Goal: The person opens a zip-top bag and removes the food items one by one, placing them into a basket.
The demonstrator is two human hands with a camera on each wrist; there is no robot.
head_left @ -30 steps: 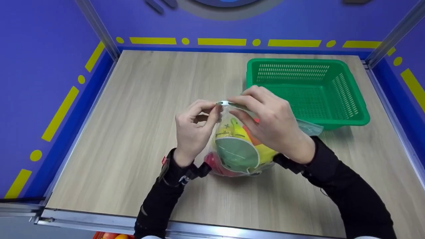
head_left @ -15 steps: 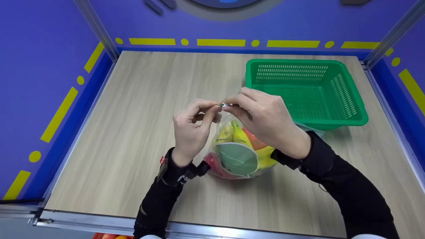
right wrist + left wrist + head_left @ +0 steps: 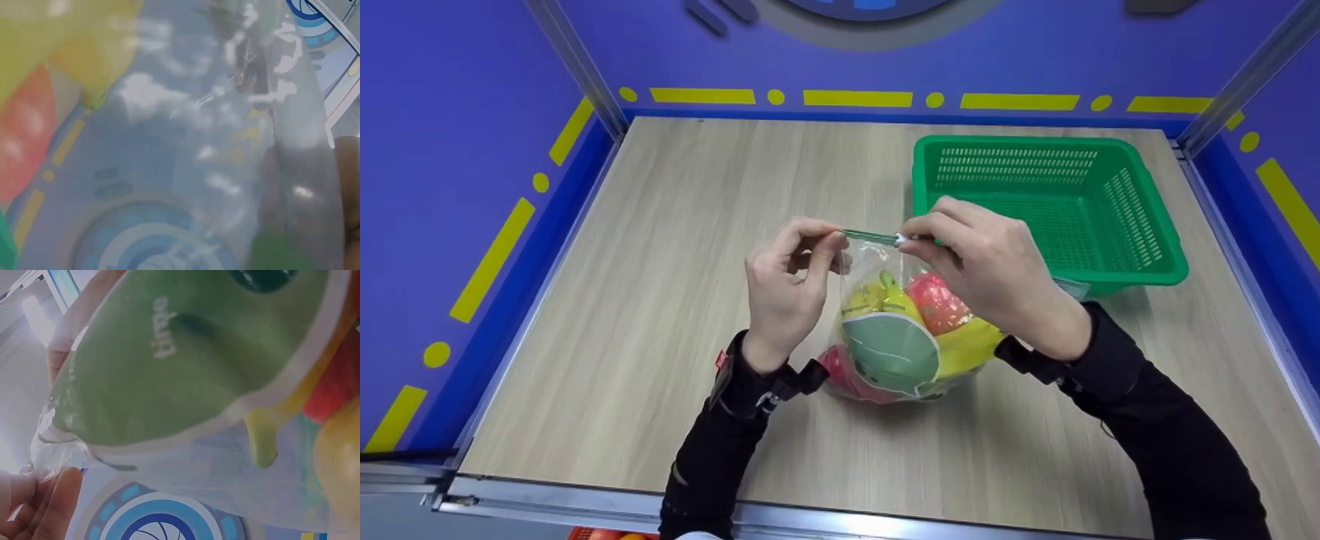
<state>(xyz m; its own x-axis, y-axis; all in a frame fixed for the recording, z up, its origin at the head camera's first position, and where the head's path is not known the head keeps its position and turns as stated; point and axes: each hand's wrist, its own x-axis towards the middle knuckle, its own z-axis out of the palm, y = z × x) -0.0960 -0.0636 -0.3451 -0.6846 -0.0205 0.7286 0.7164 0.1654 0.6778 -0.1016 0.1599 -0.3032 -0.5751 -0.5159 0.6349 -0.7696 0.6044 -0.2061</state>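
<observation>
A clear slider zip bag (image 3: 872,262) with a large green label (image 3: 891,351) stands upright on the table, filled with several fruits. Through the film show yellow fruit (image 3: 971,346), a speckled red one (image 3: 937,301) and a dark red one (image 3: 840,367). My left hand (image 3: 789,289) pinches the left end of the bag's green zip strip (image 3: 870,235). Between right thumb and fingers, my right hand (image 3: 994,262) pinches the white slider (image 3: 900,239) on that strip. The left wrist view shows the label (image 3: 169,371) up close; film (image 3: 169,146) fills most of the right wrist view.
Behind the right hand stands a green perforated basket (image 3: 1147,172) at the table's back right. Blue panels (image 3: 840,64) border the wooden table (image 3: 697,225). Below its metal front edge, a red basket (image 3: 579,533) with fruit partly shows.
My right hand first closed in on the white slider beside the left fingers, then moved right with it. A stretch of green zip strip now shows between the hands; the left hand barely shifted.
</observation>
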